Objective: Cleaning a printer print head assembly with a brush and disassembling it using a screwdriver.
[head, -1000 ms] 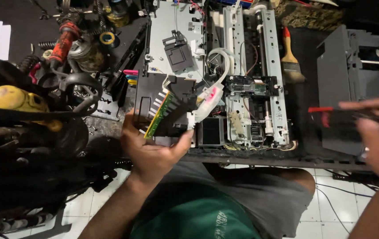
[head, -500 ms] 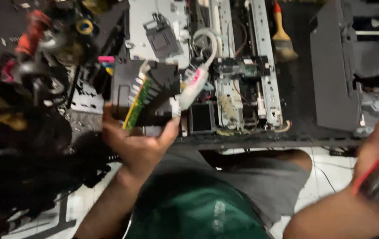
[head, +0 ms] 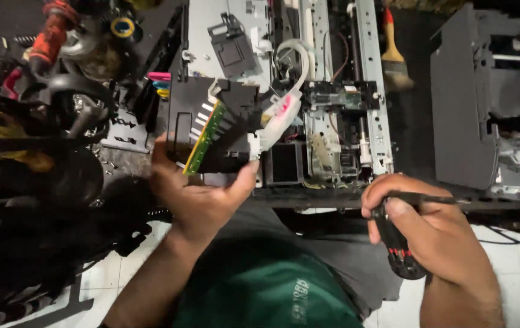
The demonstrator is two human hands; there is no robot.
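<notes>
I have the black printer carriage block [head: 211,127] lifted in my left hand [head: 202,194], just in front of the opened printer chassis [head: 333,91] and toward its left end. It reads as rigid moulded plastic, light enough for one hand, but delicate: a green circuit strip [head: 202,140] runs diagonally across its face, and a white tube bundle [head: 284,103], stained pink, ties it back to the chassis. I judge the safe hold is on the plain plastic sides and underside, off the green strip, with no pull on the tubes. My left grip is clamped on the block, thumb up its left edge and fingers cupping the right underside.

My right hand [head: 436,237] sits below the right end of the chassis, closed around a screwdriver [head: 396,243] with a black and red handle, its dark shaft pointing right.

Beyond the chassis's right end lie a paintbrush [head: 392,54] and a grey printer housing [head: 472,103]. Left of the chassis is a heap of black parts and cables [head: 35,158].
</notes>
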